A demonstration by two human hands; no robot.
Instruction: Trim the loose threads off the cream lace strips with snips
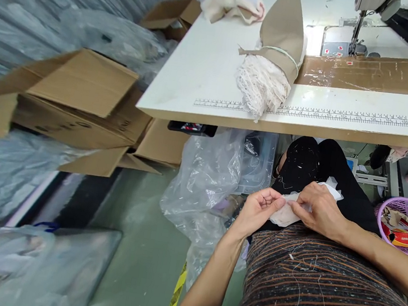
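A small piece of white fabric [284,216] lies across my lap, between my two hands. My left hand [263,206] pinches its left edge between thumb and fingers. On the other side, my right hand [319,210] is closed on the same fabric, thumb and fingers pressed together near the left hand's fingertips. Part of the cloth sticks out beyond the right hand's knuckles, and the rest under that palm is hidden. Loose threads cling to my dark striped top [306,289].
Ahead stands a white sewing table [184,79] with a sewing machine [357,33], a tied lace bundle [265,83] and brown tape-covered board [367,74]. Open cardboard boxes [85,80] and plastic bags [204,173] sit left. A purple basket [382,218] stands right.
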